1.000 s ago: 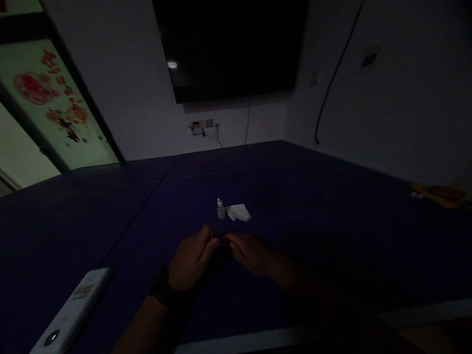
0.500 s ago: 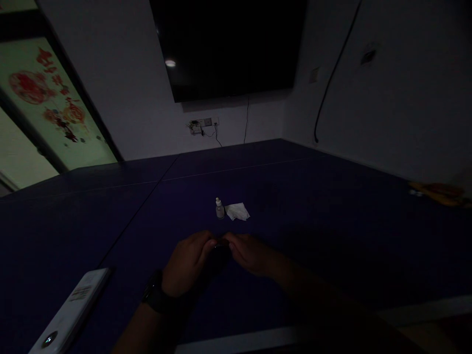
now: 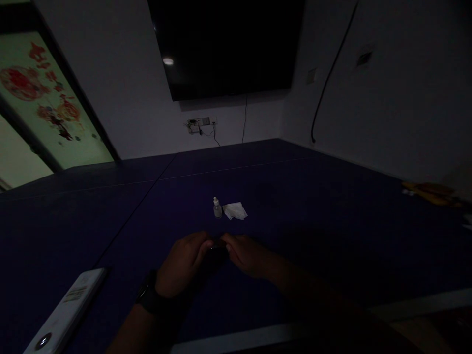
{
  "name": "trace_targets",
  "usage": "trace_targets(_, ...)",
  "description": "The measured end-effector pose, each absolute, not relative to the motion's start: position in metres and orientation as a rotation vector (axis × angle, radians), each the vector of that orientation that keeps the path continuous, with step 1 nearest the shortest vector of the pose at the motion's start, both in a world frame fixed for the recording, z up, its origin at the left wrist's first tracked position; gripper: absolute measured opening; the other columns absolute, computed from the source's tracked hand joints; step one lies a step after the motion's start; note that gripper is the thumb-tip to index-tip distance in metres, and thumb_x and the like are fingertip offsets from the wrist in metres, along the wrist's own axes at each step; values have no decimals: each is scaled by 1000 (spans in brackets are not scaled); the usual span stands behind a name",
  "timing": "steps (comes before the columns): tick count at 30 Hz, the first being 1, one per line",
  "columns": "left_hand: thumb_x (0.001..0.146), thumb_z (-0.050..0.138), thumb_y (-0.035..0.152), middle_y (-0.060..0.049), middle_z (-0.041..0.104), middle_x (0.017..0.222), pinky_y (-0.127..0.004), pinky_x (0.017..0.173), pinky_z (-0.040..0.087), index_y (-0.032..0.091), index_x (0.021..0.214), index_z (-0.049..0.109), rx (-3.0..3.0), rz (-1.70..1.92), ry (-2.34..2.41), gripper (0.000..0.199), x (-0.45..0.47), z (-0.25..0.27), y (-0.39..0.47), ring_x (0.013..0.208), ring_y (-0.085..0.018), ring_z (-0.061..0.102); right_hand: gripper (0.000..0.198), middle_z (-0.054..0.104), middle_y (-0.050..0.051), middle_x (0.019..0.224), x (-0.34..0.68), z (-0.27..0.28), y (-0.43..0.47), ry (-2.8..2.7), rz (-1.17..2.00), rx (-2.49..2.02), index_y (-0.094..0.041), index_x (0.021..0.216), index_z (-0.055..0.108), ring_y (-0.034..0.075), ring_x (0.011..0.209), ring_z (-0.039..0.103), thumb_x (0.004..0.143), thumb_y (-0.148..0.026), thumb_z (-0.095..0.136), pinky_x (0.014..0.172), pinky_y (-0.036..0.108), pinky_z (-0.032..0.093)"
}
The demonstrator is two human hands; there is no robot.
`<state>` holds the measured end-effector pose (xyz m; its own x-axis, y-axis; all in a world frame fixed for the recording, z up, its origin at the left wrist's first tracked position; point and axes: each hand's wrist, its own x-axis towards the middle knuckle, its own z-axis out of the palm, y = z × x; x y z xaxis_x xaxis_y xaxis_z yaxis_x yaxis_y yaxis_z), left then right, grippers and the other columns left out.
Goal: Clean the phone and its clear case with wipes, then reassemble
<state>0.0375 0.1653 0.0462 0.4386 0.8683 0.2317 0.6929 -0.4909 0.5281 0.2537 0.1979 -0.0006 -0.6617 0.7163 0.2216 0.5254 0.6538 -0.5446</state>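
A small dark object (image 3: 217,244) with a glossy edge is gripped between my two hands, low over the blue table; in the dim light its kind cannot be told. My left hand (image 3: 184,260), with a black watch (image 3: 147,291) at the wrist, closes on its left side, thumb on top. On its right side my right hand (image 3: 245,254) is closed too, with the fingers curled round the far edge. Just beyond the hands a small clear bottle (image 3: 217,210) with a white cap stands upright. Beside it lies a crumpled white tissue (image 3: 235,211).
A long white device (image 3: 66,312) with a round dark button lies on the blue table (image 3: 121,211) at the left front. Something yellow (image 3: 429,191) rests by the right wall. A large dark screen (image 3: 232,46) hangs above wall sockets (image 3: 201,123) with loose cables.
The whole view has shifted slightly, so everything appears a little further left. Both hands keep their hold, and the dark object's top seems tilted a bit more into sight.
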Motion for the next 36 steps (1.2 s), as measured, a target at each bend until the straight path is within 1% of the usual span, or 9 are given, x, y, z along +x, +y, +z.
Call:
trace_targets(4, 105, 29, 55, -7, 71, 89, -32, 75, 48, 21, 91, 65, 2333, 694, 1355, 52, 39, 48, 165, 82, -21, 64, 18, 69, 10, 96, 254, 2, 197, -2438, 640, -994, -19, 111, 56, 20, 80, 62, 104, -23, 40, 69, 31, 37)
trace_targets(13, 105, 27, 57, -6, 70, 87, -31, 72, 46, 21, 86, 61, 2322, 714, 1339, 54, 42, 49, 167, 79, -20, 62, 17, 63, 4, 89, 256, -8, 199, -2321, 748, -879, -22, 103, 53, 19, 78, 57, 105, -25, 37, 70, 31, 40)
trace_targets(16, 105, 28, 58, -6, 69, 86, -31, 70, 44, 21, 85, 60, 2323, 717, 1386, 52, 48, 48, 164, 78, -20, 62, 20, 63, 5, 98, 255, -15, 199, -2166, 827, -772, -23, 112, 52, 21, 88, 58, 106, -34, 37, 78, 33, 44)
trace_targets(19, 104, 32, 57, -5, 68, 83, -31, 66, 41, 22, 84, 57, 2318, 732, 1470, 47, 58, 45, 159, 75, -20, 61, 31, 60, 5, 104, 250, -17, 200, -1985, 861, -647, -24, 112, 51, 22, 95, 56, 102, -54, 48, 84, 34, 46)
trace_targets(22, 105, 34, 54, -5, 67, 81, -31, 64, 38, 22, 83, 53, 2312, 743, 1519, 43, 64, 42, 156, 72, -20, 61, 44, 56, 2, 94, 245, -16, 203, -1892, 941, -558, -25, 100, 53, 20, 88, 53, 96, -69, 52, 80, 33, 46)
trace_targets(24, 105, 35, 52, -5, 67, 81, -30, 64, 38, 23, 84, 52, 2297, 753, 1520, 40, 66, 41, 154, 73, -20, 61, 48, 52, 1, 89, 244, -16, 205, -1847, 1022, -551, -25, 94, 53, 19, 84, 50, 95, -72, 51, 77, 32, 44)
trace_targets(28, 104, 38, 51, -4, 68, 83, -29, 63, 38, 23, 87, 50, 2281, 756, 1510, 34, 67, 42, 152, 72, -20, 62, 48, 50, 0, 87, 249, -14, 209, -1826, 1209, -510, -24, 87, 52, 17, 81, 47, 93, -71, 57, 73, 29, 42)
trace_targets(31, 104, 39, 49, -4, 68, 83, -30, 63, 37, 23, 86, 50, 2328, 734, 1475, 34, 69, 40, 149, 71, -19, 61, 54, 48, -2, 80, 253, -14, 211, -1827, 1340, -483, -22, 80, 51, 15, 73, 44, 91, -75, 55, 67, 28, 39)
trace_targets(36, 104, 36, 48, -4, 67, 83, -30, 65, 37, 23, 85, 52, 2355, 731, 1440, 36, 69, 35, 145, 74, -20, 60, 55, 49, -2, 76, 252, -18, 206, -1807, 1288, -553, -22, 79, 53, 15, 72, 46, 97, -74, 45, 67, 28, 41)
